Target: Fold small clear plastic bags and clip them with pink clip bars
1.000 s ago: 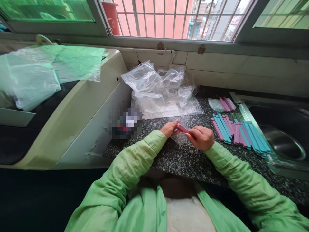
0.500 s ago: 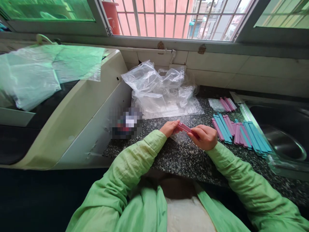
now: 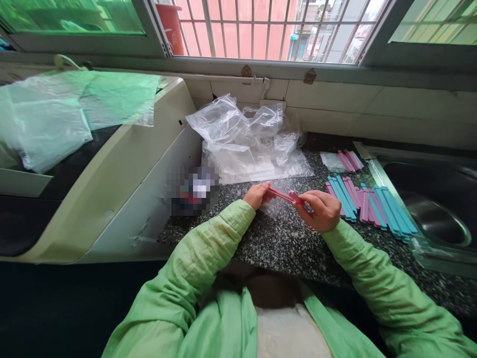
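Observation:
Above the counter I hold a long, slim pink bag clip [image 3: 280,194] level between both hands. My left hand [image 3: 257,195] pinches its left end. My right hand [image 3: 320,210] has its fingers closed on the other end, where a short piece sticks up. The clip's narrow side shows, with what looks like a slit along it. To the right of my right hand lie several pink and blue bag clips [image 3: 389,209] in rows. Behind them, two more pink clips [image 3: 349,160] rest by a small clear packet [image 3: 332,162]. Clear plastic film [image 3: 275,209] lies under my hands.
Crumpled clear plastic bags [image 3: 249,149] are heaped against the tiled wall on the dark speckled counter [image 3: 276,246]. A sink [image 3: 436,214] lies at the right. At the left stands a large pale machine [image 3: 149,164] with plastic sheeting [image 3: 48,119] on top. A blurred item [image 3: 194,191] sits beside it.
The pink clip has turned from its broad face to its narrow side, and a piece now stands up at its right end. My hands have moved slightly apart.

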Available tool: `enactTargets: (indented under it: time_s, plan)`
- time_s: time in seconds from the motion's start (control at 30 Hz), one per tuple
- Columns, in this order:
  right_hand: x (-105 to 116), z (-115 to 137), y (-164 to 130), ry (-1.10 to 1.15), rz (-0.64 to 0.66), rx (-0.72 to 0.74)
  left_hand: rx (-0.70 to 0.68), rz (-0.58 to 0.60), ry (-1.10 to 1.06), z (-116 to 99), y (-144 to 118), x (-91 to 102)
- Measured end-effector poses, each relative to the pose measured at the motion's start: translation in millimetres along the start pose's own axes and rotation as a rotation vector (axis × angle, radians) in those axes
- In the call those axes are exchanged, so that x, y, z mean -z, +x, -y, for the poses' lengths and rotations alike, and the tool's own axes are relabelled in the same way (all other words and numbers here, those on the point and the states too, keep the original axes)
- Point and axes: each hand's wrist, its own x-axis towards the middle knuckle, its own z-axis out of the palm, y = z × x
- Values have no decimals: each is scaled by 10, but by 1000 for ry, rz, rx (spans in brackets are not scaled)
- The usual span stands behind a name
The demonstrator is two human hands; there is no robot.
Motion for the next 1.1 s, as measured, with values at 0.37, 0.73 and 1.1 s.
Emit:
enactTargets:
  time_s: [0.37, 0.73, 1.1]
  plan:
    - [52, -14, 27, 45, -38, -47, -17, -71, -10, -18, 9, 41]
    - [76, -46, 5, 94, -53, -97, -53, -141, -18, -46, 15, 72]
    - [53, -116, -33, 124, -113, -94, -65, -170, -90, -5, 86, 111]
